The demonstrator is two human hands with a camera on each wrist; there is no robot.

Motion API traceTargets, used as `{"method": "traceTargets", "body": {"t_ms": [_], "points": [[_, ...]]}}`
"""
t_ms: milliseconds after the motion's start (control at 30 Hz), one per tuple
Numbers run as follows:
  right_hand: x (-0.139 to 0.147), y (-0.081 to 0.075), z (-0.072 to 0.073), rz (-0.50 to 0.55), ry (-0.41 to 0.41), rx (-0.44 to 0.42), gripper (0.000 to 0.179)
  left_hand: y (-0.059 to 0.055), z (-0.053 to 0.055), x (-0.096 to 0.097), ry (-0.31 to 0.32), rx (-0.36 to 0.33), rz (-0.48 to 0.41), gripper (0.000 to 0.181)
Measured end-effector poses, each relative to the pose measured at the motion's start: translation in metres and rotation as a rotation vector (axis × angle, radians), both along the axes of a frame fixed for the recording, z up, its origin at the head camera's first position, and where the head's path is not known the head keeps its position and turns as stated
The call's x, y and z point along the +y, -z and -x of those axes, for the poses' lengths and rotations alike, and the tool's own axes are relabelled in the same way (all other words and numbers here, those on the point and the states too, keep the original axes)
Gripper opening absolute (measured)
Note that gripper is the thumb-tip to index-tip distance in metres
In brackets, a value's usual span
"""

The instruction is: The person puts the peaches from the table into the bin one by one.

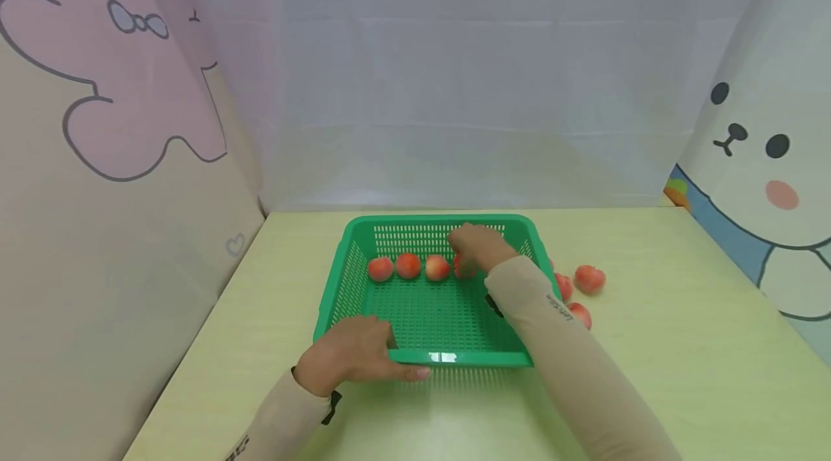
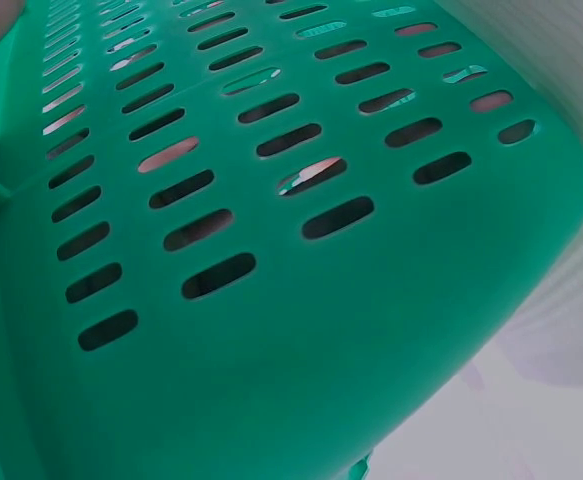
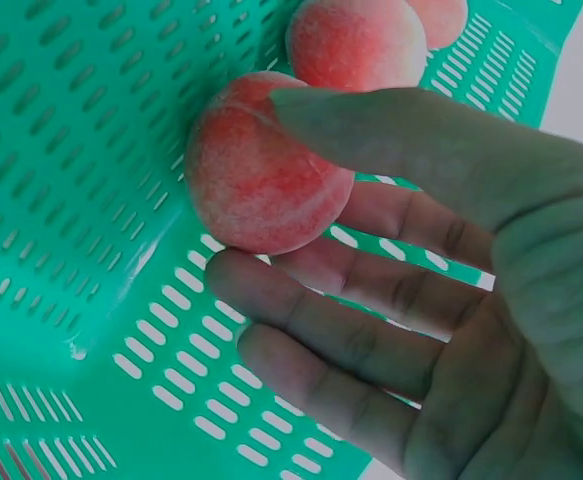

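A green plastic basket [image 1: 480, 359] with slotted walls stands on the table. My left hand [image 1: 353, 351] grips its near-left rim, the thumb lying along the outside of the front wall. In the left wrist view the slotted basket wall [image 2: 371, 290] fills most of the picture. Inside the basket, at its far right, my right hand [image 1: 482, 248] holds a red peach [image 3: 256, 185] between thumb and fingers. That peach is beside the far wall. To its left, three more peaches [image 1: 408, 266] sit in a row along the same wall.
Several loose peaches [image 1: 589, 279] lie on the pale yellow table [image 1: 675, 345], just outside the basket's right wall. A whitish curtain [image 1: 454, 107] hangs behind the table. Cartoon-printed walls [image 1: 149, 244] stand at both sides.
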State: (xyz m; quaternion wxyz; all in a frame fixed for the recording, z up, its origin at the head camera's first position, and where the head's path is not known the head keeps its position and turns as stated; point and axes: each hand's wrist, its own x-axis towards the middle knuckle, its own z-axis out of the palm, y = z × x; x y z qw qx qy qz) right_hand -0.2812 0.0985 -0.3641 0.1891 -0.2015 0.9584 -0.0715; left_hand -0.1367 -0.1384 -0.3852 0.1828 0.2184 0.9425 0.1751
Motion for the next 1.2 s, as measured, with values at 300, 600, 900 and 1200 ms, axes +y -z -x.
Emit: {"method": "traceTargets", "body": {"t_ms": [300,600,900,1200], "points": [[-0.002,0.004,0.002,0.016,0.025,-0.005,0.02,0.0,0.0,-0.001,0.011,0.016,-0.009,0.072],[0.0,0.003,-0.001,0.037,0.039,0.006,0.02,0.0,0.001,0.0,0.003,0.005,0.014,0.072],[0.005,-0.006,0.002,0.039,0.019,0.033,0.016,0.0,0.001,0.0,-0.012,-0.005,0.014,0.072],[0.028,-0.067,-0.031,0.18,0.002,0.459,0.016,-0.001,0.0,0.0,-0.004,0.005,0.017,0.07]]}}
